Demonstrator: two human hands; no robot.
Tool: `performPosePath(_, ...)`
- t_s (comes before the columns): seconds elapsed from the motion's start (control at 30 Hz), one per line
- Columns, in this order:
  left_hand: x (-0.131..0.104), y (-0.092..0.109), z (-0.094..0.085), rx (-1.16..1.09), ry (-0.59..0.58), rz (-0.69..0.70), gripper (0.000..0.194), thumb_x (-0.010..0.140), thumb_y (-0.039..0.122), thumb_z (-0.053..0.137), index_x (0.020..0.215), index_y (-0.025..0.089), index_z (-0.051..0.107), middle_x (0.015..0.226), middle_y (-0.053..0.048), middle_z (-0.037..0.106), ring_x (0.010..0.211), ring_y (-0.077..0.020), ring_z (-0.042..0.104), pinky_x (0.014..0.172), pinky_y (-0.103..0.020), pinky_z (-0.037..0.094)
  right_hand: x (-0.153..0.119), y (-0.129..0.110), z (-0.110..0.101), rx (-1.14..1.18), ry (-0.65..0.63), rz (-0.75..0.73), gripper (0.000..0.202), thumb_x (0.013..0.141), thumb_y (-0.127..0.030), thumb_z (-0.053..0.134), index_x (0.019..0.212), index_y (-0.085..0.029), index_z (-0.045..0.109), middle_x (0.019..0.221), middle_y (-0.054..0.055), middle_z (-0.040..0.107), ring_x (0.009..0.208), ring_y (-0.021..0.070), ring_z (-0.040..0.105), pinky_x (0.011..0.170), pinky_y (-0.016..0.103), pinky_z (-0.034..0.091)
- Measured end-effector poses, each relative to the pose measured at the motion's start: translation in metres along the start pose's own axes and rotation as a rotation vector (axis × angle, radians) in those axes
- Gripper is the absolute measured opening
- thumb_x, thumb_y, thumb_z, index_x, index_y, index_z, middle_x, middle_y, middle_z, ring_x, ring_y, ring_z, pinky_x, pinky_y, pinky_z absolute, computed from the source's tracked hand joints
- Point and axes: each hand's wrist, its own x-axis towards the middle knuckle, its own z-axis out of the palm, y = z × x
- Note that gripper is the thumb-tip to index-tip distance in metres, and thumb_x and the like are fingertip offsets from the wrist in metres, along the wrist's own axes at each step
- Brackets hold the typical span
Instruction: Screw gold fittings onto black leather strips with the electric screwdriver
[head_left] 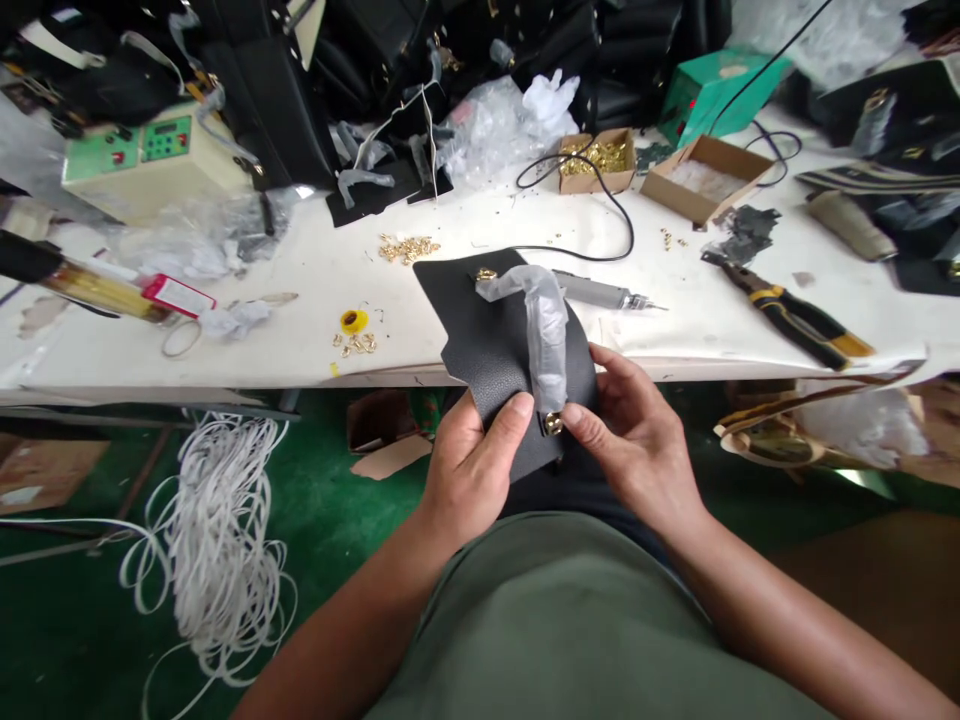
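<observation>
A black leather panel [480, 330] is held at the table's front edge, its far part over the tabletop. Across it arches a handle wrapped in clear plastic [550, 340], with a gold fitting [486, 275] at the far end and another gold fitting [553, 424] at the near end. My left hand [472, 465] pinches the panel's near left edge, thumb on top. My right hand [637, 430] grips the right edge, its thumb tip against the near gold fitting. Behind the panel lies a grey electric screwdriver [600, 292], partly covered by it.
Pliers [795, 310] lie on the right. Small gold parts [409, 248] are heaped beyond the panel, near a yellow ring-shaped piece [353, 321]. A box of gold hardware [598, 160] and a black cable [630, 235] are farther back. White cord [225, 540] hangs below at left.
</observation>
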Motion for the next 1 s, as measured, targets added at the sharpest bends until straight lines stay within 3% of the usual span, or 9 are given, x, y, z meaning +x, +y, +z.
performPosePath(0.1,-0.001,0.009,0.002,0.159,0.015,0.102,0.024,0.101,0.037,0.067,0.110,0.019,0.080,0.112,-0.006,0.081,0.099,-0.0203,0.075,0.092,-0.027,0.057,0.003,-0.002,0.002,0.187,-0.082,0.113,0.065,0.084,-0.044,0.086,0.142,-0.029,0.061,0.106,0.004,0.073,0.096,0.0214,0.070,0.084,0.036,0.058)
performPosePath(0.27,-0.001,0.016,0.005,0.291,0.033,0.185,0.022,0.100,0.033,0.066,0.095,0.017,0.080,0.097,-0.005,0.082,0.085,-0.0179,0.073,0.082,-0.025,0.056,0.007,-0.001,0.001,0.323,-0.193,0.215,0.062,0.087,-0.042,0.084,0.144,-0.032,0.063,0.121,0.004,0.075,0.113,0.0226,0.070,0.097,0.035,0.056)
performPosePath(0.4,-0.003,0.015,0.008,0.225,0.040,0.090,0.024,0.097,0.037,0.069,0.098,0.015,0.080,0.098,-0.006,0.081,0.087,-0.0203,0.073,0.082,-0.027,0.057,0.009,0.005,-0.003,0.323,-0.262,0.270,0.067,0.086,-0.051,0.082,0.147,-0.032,0.062,0.121,0.004,0.075,0.112,0.0223,0.070,0.099,0.036,0.056)
performPosePath(0.53,-0.005,0.013,0.008,0.114,0.022,-0.037,0.024,0.091,0.036,0.073,0.100,0.015,0.079,0.094,-0.006,0.080,0.082,-0.0204,0.072,0.076,-0.027,0.057,0.013,0.010,-0.008,0.292,-0.318,0.317,0.073,0.087,-0.059,0.079,0.150,-0.030,0.059,0.112,0.004,0.075,0.098,0.0208,0.070,0.088,0.035,0.059)
performPosePath(0.67,-0.005,0.013,0.008,0.061,-0.005,-0.068,0.024,0.089,0.037,0.075,0.099,0.015,0.078,0.094,-0.006,0.079,0.077,-0.0193,0.070,0.073,-0.027,0.057,0.015,0.013,-0.011,0.324,-0.363,0.389,0.069,0.089,-0.057,0.077,0.150,-0.029,0.061,0.105,0.004,0.074,0.088,0.0189,0.068,0.073,0.030,0.057)
performPosePath(0.87,-0.002,0.011,0.007,0.065,0.000,-0.096,0.024,0.088,0.038,0.077,0.095,0.015,0.077,0.091,-0.006,0.079,0.077,-0.0188,0.070,0.073,-0.026,0.057,0.018,0.013,-0.010,0.455,-0.356,0.498,0.071,0.083,-0.053,0.084,0.145,-0.024,0.065,0.101,0.005,0.073,0.079,0.0162,0.065,0.066,0.027,0.055)
performPosePath(1.0,-0.004,0.007,0.002,0.047,-0.012,-0.180,0.031,0.087,0.043,0.079,0.102,0.016,0.076,0.095,-0.007,0.080,0.081,-0.0208,0.072,0.075,-0.028,0.059,0.015,0.009,-0.006,0.575,-0.310,0.506,0.054,0.079,-0.048,0.088,0.125,-0.023,0.074,0.089,0.001,0.071,0.067,0.0113,0.058,0.058,0.022,0.047)
